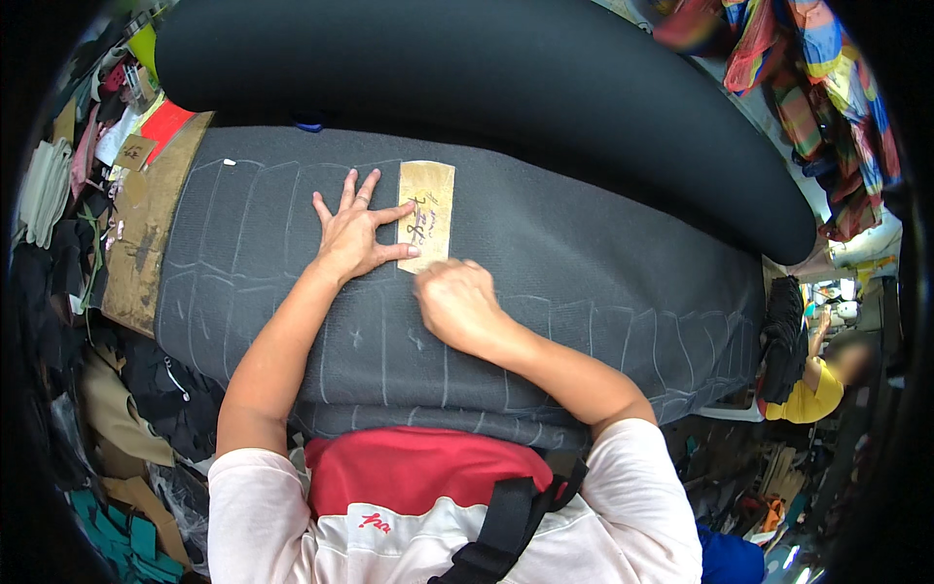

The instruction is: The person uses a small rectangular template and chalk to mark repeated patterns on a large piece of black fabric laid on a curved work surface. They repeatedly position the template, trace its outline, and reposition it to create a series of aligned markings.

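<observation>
A tan card pattern piece (pixel 438 190) with handwriting lies flat on dark grey fabric (pixel 545 224). My left hand (pixel 355 229) is spread open, its thumb and a finger pressing on the card's left edge. At the card's lower end my right hand (pixel 457 302) is closed, slightly blurred; whatever its fingers hold is hidden. Pale chalk outlines of repeated panel shapes run across the fabric to the left of the card and along its near part. A small white piece (pixel 229 162), perhaps chalk, rests near the far left.
A large roll of black material (pixel 467 73) lies along the far side. The wooden table edge (pixel 146 243) shows at left, beside piled scraps. Folded dark cloth (pixel 783 326) hangs at right, where a person in yellow (pixel 808 394) is nearby.
</observation>
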The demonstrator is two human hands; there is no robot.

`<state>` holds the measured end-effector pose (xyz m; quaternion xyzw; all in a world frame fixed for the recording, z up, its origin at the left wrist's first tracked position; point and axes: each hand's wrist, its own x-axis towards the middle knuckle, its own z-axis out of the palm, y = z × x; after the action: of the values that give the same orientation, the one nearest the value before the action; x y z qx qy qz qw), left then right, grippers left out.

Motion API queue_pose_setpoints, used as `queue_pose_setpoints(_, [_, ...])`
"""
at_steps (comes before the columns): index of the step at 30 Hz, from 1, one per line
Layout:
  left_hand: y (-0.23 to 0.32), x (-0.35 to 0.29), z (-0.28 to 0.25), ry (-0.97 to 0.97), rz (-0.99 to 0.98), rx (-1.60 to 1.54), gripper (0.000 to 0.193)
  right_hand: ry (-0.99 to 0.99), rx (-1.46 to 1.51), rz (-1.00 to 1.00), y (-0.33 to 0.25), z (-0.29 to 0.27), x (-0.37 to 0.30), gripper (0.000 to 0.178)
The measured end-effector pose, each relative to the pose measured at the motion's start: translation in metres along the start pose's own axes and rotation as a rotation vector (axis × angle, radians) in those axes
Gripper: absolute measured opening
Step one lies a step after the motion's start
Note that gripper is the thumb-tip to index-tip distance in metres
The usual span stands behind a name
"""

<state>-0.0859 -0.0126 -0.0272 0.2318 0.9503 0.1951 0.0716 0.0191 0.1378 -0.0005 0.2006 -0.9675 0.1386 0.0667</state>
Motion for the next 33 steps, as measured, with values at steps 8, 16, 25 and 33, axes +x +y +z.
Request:
queue_pose_setpoints(8, [0.000, 0.000, -0.003, -0.049, -0.008, 0.012, 0.066, -0.146, -0.101, 0.194, -0.006, 0.012, 0.010, 0.013])
queue_pose_setpoints(16, [-0.032, -0.014, -0.017, 0.063, -0.288, 0.181, 0.110, 0.366, 0.260, 0.325, 0.088, -0.017, -0.074, 0.008])
queue_pose_setpoints(25, [-0.145, 0.011, -0.050, 0.232, -0.370, 0.209, 0.091, 0.626, 0.385, 0.373, 0.069, 0.027, -0.045, 0.004])
queue_pose_setpoints(33, [-0.144, -0.034, -0.037, 0.228, -0.310, 0.213, 0.074, 0.488, 0.353, 0.374, 0.036, 0.014, -0.048, 0.006])
